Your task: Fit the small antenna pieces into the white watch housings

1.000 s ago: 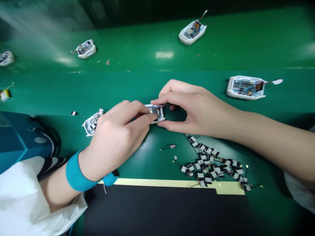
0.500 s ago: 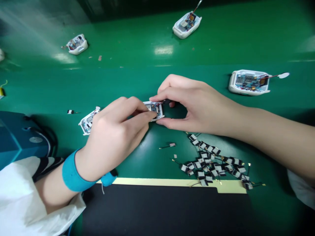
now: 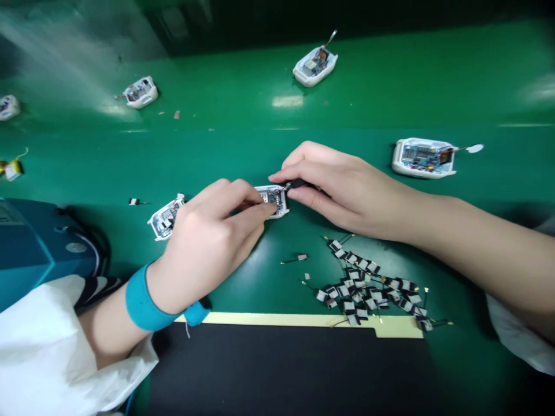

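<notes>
Place: electronics assembly workshop
Bench [image 3: 225, 153]: green-topped
Open white casings [image 3: 284, 205]: circuit boards [image 3: 427, 159] showing; centre, ten, one, between two and three o'clock
Parts heap [image 3: 372, 303]: loose wired pieces, between four and five o'clock
Wristband [image 3: 143, 300]: teal, eight o'clock

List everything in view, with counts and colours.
Central case: one, white, middle
Other cases: five, white, left, far and right
Wired pieces: uncountable, black and white, heaped right
Loose pieces: two, dark and pale, left and middle
Yellow item: count unclear, left edge
Box: one, blue, left
Sheet: one, black, front
Strip: one, yellow, along sheet
Bench: one, green, underneath
Wristband: one, teal, left wrist
Sleeves: two, white, lower corners
Left hand: one, on central case
Right hand: one, pinching black part
</notes>
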The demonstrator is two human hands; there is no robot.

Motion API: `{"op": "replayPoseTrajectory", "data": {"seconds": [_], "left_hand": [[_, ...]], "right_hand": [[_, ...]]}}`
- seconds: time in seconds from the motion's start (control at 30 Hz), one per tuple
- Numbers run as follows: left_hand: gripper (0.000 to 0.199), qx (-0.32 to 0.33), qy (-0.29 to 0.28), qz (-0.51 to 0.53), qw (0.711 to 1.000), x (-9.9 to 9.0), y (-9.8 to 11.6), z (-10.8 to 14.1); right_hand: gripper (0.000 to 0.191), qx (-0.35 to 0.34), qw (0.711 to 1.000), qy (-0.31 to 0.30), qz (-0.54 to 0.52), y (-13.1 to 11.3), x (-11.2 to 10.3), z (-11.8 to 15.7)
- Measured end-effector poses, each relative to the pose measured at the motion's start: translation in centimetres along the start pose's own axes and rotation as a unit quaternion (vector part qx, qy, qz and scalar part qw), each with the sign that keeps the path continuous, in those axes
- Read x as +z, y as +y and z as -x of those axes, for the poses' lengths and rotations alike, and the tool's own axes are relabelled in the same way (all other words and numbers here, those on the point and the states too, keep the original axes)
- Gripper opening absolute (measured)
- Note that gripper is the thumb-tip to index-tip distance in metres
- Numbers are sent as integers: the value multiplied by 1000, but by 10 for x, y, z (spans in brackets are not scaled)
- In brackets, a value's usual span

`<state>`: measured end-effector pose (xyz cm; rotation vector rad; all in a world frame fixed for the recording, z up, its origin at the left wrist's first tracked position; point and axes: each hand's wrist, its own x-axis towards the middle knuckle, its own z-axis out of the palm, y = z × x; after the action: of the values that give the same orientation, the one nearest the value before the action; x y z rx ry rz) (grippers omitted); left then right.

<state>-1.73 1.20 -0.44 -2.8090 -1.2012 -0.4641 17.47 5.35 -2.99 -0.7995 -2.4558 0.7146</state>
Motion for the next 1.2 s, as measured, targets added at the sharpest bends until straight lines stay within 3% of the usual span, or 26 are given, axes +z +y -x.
{"op": "replayPoseTrajectory", "data": {"seconds": [0.23,0.4,0.5,1.2], "left_hand": [[17,19,10,-17,1000,0,-1,-1],[19,40,13,-21,999,2,-3,0],[21,26,5,-13,1000,3,-4,1],[25,16,-19,-19,1000,4,-4,2]], "right_hand": [[27,48,991,93,78,-13,-15,12],[5,79,977,190,-61,-29,-7,9],[10,98,955,233,-153,-32,3,3],[18,60,963,233,-124,-27,17,0]]}}
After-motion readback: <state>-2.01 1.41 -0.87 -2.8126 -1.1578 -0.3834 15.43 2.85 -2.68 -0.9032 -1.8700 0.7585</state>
